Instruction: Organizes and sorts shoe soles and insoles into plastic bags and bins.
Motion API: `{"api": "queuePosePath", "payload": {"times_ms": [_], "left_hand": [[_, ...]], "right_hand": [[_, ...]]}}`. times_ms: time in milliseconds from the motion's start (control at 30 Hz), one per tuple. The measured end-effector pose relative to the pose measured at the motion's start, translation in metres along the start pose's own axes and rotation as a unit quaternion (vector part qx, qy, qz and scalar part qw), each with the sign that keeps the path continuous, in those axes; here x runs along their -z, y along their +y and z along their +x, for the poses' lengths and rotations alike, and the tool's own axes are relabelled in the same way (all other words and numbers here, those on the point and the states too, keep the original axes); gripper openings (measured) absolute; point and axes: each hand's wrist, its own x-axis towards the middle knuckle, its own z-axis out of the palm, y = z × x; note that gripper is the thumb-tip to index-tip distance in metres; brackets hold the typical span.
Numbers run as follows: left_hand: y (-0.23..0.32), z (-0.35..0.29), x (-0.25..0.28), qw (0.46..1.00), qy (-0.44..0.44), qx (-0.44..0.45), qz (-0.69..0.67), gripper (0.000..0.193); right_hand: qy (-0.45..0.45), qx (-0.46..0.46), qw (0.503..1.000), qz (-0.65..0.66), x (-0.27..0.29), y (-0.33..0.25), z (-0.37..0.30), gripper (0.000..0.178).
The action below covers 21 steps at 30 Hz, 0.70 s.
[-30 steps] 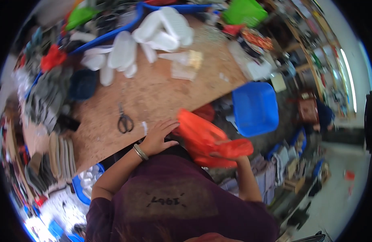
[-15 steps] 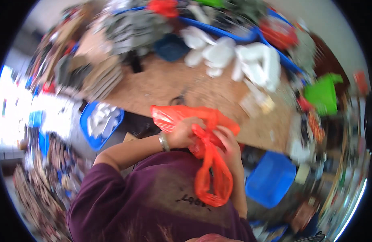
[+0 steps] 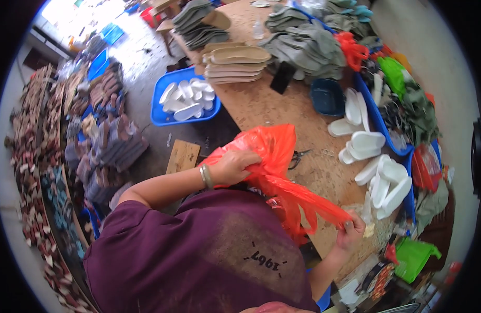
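Bag point(image 3: 271, 159) clenched in both hands point(image 3: 233, 167) point(image 3: 351, 232).

Strong light at the upper left bleaches the floor point(image 3: 144, 49); the red bag point(image 3: 278, 145) shows faint sheen, and edges bend toward a black rim.

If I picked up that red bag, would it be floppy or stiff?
The bag is probably floppy: it bunches into creases between the left hand and right hand. Its thin-looking plastic is likely light, though I can't see inside. Its shiny surface might feel slippery.
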Motion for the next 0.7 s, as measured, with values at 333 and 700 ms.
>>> {"api": "queuePosePath", "payload": {"times_ms": [333,700], "left_hand": [[-0.024,0.025,0.076,0.985,0.151,-0.08,-0.019,0.028],[-0.116,0.097,0.121,0.889,0.151,-0.057,-0.428,0.014]], "right_hand": [[-0.232,0.223,0.922,-0.214,-0.179,0.139,0.181,0.04],[0.182,0.06,0.981,0.038,-0.042,0.088,0.174,0.036]]}}
